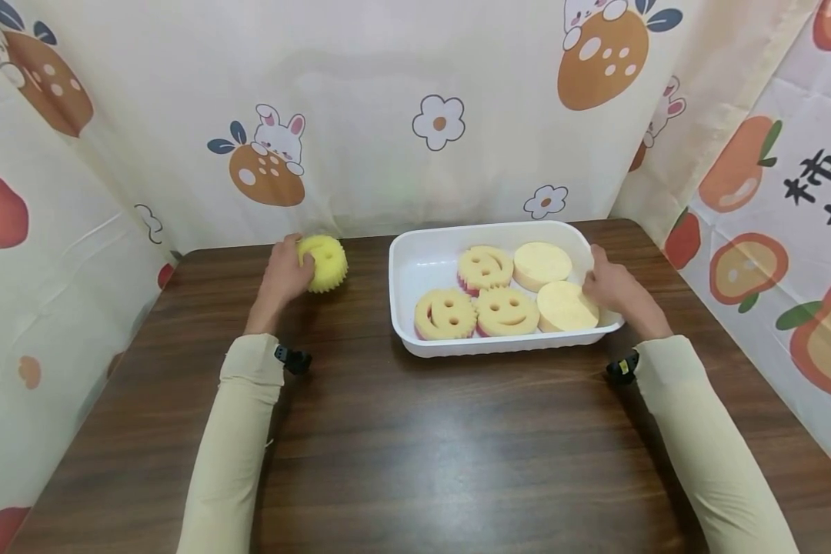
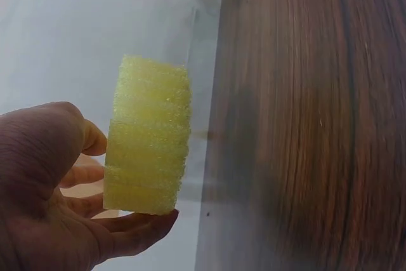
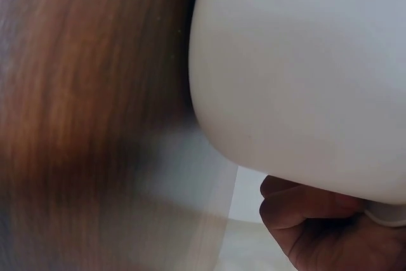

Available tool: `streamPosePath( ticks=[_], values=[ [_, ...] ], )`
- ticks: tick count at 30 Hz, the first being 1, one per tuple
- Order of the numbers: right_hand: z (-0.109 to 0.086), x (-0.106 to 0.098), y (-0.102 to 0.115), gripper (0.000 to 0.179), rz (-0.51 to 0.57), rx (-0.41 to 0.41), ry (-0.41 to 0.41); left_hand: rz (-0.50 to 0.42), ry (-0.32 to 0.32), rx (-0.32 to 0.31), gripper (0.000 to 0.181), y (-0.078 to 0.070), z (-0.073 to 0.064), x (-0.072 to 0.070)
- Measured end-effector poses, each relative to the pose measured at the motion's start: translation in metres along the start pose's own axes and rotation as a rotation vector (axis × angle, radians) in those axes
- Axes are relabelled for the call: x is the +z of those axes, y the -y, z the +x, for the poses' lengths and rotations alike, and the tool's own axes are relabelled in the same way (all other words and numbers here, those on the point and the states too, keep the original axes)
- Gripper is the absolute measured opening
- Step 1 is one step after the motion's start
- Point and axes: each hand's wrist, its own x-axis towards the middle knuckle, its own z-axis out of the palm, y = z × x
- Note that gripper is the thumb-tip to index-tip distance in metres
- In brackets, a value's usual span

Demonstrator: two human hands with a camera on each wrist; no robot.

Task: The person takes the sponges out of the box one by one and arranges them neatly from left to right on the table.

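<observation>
My left hand (image 1: pixel 285 273) grips a yellow round sponge (image 1: pixel 326 263) with a smiley face and a notched edge, at the back left of the table. From the side, the sponge (image 2: pixel 149 134) looks thick and porous, with fingers curled at its lower end. On the right, my right hand (image 1: pixel 619 288) holds the end rim of a white rectangular tray (image 1: pixel 415 265). Its curled fingers (image 3: pixel 304 204) show at the tray wall (image 3: pixel 298 80) in the right wrist view. Inside the tray lie smiley sponges (image 1: pixel 507 311) with pink undersides and plain round pale-yellow sponges (image 1: pixel 566 306).
Everything rests on a dark wooden table (image 1: pixel 457 454). A printed cloth (image 1: pixel 367 115) hangs behind its back edge, and similar cloth (image 1: pixel 769 231) runs along the right side. The tray stands right of centre near the back.
</observation>
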Motion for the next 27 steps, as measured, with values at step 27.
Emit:
streamPosePath(
  ticks=[27],
  values=[
    [0.001,-0.002,0.0,0.072,0.013,0.008,0.013,0.049,-0.014,-0.08,0.059,0.036,-0.009,-0.029]
  ],
)
